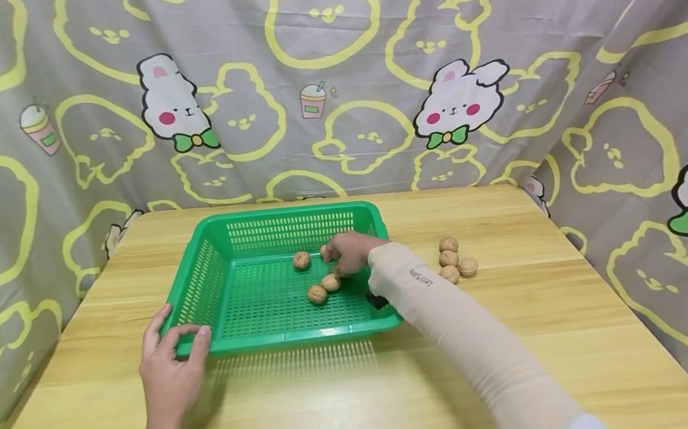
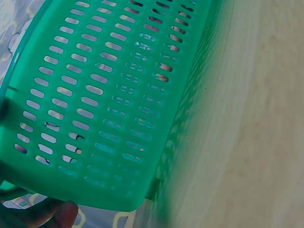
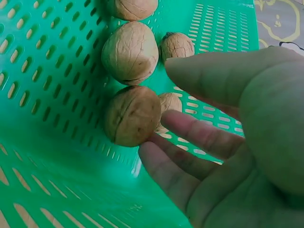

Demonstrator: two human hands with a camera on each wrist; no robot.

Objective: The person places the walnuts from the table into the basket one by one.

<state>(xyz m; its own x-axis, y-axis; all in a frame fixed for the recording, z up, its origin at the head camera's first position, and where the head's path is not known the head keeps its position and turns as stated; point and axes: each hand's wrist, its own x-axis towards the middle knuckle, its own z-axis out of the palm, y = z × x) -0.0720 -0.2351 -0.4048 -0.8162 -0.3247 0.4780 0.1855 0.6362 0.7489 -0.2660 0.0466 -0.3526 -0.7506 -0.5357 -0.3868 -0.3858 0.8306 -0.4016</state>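
A green plastic basket (image 1: 281, 336) with slotted walls stands on the wooden table, and several walnuts (image 1: 317, 294) lie on its floor. At the near left corner my left hand (image 1: 172, 376) grips the rim, thumb on the near side and fingers over the left edge. My right hand (image 1: 351, 252) reaches down into the basket's right part. In the right wrist view its thumb stands apart from its fingers (image 3: 166, 175), whose tips touch or nearly touch a brown walnut (image 3: 133, 116). A paler walnut (image 3: 130, 52) sits beside that one. The left wrist view shows mostly the basket's slotted wall (image 2: 95, 95).
Several more walnuts (image 1: 449, 258) lie clustered on the table (image 1: 516, 294) to the right of the basket, beyond my right forearm. A grey curtain (image 1: 375, 148) with cartoon prints hangs behind the table and along its sides.
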